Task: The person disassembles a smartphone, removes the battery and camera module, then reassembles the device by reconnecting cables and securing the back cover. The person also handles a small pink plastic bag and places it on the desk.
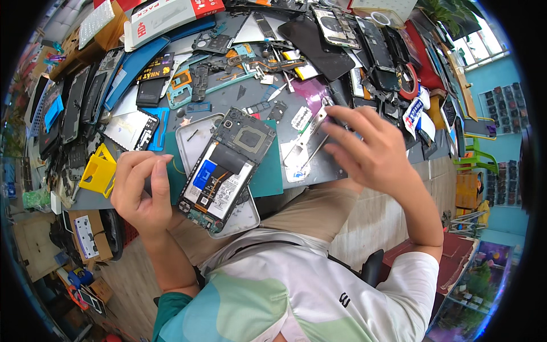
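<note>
An opened phone (pixel 225 171) lies slantwise in front of me, its white battery with a blue label and its dark upper cover showing. Under it are a pale shallow tray (pixel 250 218) and a green mat (pixel 274 165). Left of the phone, my left hand (pixel 142 191) is raised with curled fingers and the thumb pressed to them; whatever is pinched there is too small to see. My right hand (pixel 367 142) hovers at the desk's right, thumb and fingers apart, its fingertips close to a flat metal tool (pixel 310 128). A razor blade (pixel 301 118) rests beside that tool.
Phone parts and frames crowd the desk, with a large black screen (pixel 319 48) at the back. A yellow plastic holder (pixel 98 171) stands at the left edge. Right of my hand are a roll of red tape (pixel 408 81) and a white-blue packet (pixel 417 111).
</note>
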Demonstrator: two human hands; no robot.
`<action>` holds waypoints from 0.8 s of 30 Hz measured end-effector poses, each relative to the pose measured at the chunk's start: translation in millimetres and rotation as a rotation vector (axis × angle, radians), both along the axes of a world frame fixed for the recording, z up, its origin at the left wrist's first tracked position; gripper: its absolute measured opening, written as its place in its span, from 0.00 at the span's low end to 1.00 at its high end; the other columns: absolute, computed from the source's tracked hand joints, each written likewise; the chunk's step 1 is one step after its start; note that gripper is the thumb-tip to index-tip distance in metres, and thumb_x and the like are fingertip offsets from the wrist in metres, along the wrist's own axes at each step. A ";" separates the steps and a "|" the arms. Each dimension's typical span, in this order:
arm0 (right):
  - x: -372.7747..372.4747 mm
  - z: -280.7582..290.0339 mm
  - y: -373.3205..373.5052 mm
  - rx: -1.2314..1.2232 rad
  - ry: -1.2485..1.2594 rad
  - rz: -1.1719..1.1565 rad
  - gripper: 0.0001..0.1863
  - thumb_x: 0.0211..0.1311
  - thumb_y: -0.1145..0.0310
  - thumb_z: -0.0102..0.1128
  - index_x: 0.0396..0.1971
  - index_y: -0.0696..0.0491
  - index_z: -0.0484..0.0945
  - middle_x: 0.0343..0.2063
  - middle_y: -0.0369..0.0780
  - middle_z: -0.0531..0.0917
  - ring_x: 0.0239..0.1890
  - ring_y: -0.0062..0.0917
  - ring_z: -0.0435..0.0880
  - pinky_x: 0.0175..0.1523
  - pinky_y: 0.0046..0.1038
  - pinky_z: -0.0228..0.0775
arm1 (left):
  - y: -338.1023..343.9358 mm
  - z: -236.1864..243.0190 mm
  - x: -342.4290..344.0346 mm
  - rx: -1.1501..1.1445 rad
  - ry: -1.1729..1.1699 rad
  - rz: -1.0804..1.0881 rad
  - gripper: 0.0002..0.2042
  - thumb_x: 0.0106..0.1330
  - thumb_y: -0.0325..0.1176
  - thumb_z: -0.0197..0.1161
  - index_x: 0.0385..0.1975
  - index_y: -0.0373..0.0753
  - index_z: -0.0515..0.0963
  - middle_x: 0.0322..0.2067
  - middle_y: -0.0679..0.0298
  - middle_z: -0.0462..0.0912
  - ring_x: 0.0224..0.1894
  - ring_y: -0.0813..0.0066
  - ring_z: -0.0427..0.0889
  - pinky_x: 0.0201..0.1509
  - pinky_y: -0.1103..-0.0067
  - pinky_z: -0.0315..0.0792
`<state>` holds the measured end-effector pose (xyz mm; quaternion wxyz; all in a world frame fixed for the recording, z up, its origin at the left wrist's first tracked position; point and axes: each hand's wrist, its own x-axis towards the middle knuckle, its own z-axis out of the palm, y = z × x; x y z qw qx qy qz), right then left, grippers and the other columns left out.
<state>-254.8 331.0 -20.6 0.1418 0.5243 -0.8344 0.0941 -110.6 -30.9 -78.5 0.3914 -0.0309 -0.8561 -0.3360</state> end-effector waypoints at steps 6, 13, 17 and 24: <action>11.7 -20.2 -0.4 -0.030 -0.025 0.035 0.24 0.62 0.58 0.82 0.55 0.53 0.88 0.59 0.43 0.87 0.55 0.40 0.88 0.58 0.44 0.83 | -0.6 -3.0 0.1 0.011 0.008 0.032 0.02 0.67 0.21 0.71 0.35 0.28 0.88 0.32 0.57 0.86 0.35 0.64 0.83 0.40 0.73 0.75; 8.0 -33.9 20.0 -0.110 0.016 0.007 0.24 0.61 0.58 0.83 0.49 0.59 0.89 0.55 0.46 0.91 0.60 0.43 0.90 0.68 0.50 0.81 | 0.0 -2.6 2.1 0.049 -0.006 0.010 0.04 0.64 0.21 0.71 0.36 0.29 0.89 0.33 0.57 0.86 0.36 0.63 0.84 0.42 0.72 0.76; 7.8 -30.6 14.5 -0.160 0.031 -0.004 0.25 0.59 0.58 0.84 0.50 0.60 0.89 0.57 0.47 0.90 0.60 0.45 0.89 0.69 0.53 0.80 | -1.9 11.9 1.9 -0.073 -0.091 -0.144 0.18 0.58 0.32 0.80 0.49 0.34 0.91 0.41 0.55 0.87 0.43 0.55 0.85 0.50 0.65 0.79; 9.1 -47.4 26.1 -0.261 0.037 0.010 0.23 0.56 0.67 0.83 0.50 0.61 0.89 0.56 0.50 0.90 0.58 0.48 0.89 0.69 0.55 0.79 | 20.6 52.1 35.7 -0.297 -0.416 -0.214 0.54 0.48 0.66 0.87 0.72 0.35 0.78 0.56 0.49 0.80 0.54 0.52 0.81 0.58 0.62 0.77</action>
